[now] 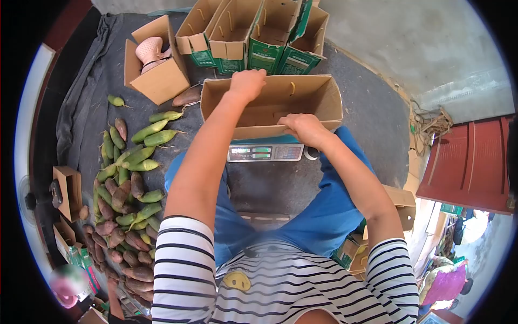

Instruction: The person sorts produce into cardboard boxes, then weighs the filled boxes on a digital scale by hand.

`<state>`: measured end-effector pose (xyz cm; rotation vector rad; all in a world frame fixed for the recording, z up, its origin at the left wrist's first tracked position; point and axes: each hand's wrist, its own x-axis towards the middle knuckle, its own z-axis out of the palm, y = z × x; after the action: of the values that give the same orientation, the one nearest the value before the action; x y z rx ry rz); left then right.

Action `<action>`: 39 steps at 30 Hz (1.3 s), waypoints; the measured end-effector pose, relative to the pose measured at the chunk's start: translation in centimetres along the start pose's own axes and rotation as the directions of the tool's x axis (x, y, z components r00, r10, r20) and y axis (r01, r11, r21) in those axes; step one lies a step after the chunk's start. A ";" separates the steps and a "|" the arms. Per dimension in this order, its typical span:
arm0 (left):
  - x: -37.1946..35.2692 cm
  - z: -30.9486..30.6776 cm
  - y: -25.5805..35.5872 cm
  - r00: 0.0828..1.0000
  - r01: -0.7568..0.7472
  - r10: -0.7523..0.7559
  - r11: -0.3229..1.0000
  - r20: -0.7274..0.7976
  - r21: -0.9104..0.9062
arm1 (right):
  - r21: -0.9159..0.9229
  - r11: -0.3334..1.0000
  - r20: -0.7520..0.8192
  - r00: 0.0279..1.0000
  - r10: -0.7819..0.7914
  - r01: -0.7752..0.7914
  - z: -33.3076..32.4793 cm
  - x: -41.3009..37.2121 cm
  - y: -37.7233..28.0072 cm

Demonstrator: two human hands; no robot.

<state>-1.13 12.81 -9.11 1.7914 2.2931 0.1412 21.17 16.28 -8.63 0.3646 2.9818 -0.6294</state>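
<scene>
Box (318, 100) sits straight ahead of the person, open at the top, standing on the scale (264, 153); its long axis runs left to right across the view, so the two long walls lie one near and one far from the body. Both hands are already on it; neither has any gap to close. Left hand (248, 83) reaches past the opening to the far long wall, towards its left end, arm stretched out almost straight; its fingers are curled tight over the rim in a fist-like grip, knuckles up. Right hand (305, 129) is the nearer one, on the near long wall a little right of centre, elbow bent; its fingers lie pressed together and hooked over the rim, tips hidden inside the box, so how hard they pinch the card cannot be told. The hands thus hold opposite walls, diagonally across the opening. Inside, only bare card shows.

Just beyond the box stands a row of small cartons (253, 43), open; a pile of vegetables (127, 189) lies well to the left on the dark cloth (81, 108), apart from both hands.
</scene>
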 end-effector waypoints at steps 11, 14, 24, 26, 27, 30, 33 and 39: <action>-0.9 -3.4 -4.5 0.940 -0.269 0.203 0.936 -0.275 -0.227 | 0.040 0.999 0.064 0.998 0.008 -0.011 -1.0 0.2 0.3; -8.9 -8.4 -5.4 0.877 -0.276 0.084 0.894 -0.473 -0.354 | 0.002 0.999 0.071 0.997 0.035 -0.035 -1.9 0.0 -0.4; -41.4 10.0 -8.9 0.824 0.513 -0.567 0.741 0.007 -0.434 | 0.161 0.983 -0.501 0.865 0.001 0.092 -12.7 -2.2 -10.9; -47.2 15.2 -7.8 0.772 0.626 -0.615 0.687 0.162 -0.370 | 0.025 0.932 -0.747 0.626 -0.223 0.362 -16.4 -4.7 -17.1; -49.2 17.0 -7.1 0.754 0.653 -0.623 0.680 0.206 -0.334 | -0.069 0.884 -0.803 0.500 -0.324 0.462 -17.6 -6.1 -19.0; -53.0 20.1 -5.6 0.672 0.737 -0.650 0.635 0.354 -0.232 | -0.261 0.737 -0.798 0.290 -0.528 0.624 -20.3 -8.6 -21.8; -55.5 23.1 -5.5 0.632 0.772 -0.663 0.586 0.402 -0.246 | -0.326 0.678 -0.773 0.228 -0.592 0.658 -22.0 -9.2 -22.8; -56.4 25.7 -6.0 0.593 0.804 -0.697 0.533 0.402 -0.262 | -0.383 0.636 -0.747 0.181 -0.640 0.670 -21.5 -8.8 -23.4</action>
<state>12.17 -44.86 -28.52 0.4468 2.3793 0.2150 23.50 2.40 21.16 -1.1178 4.0442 -0.6552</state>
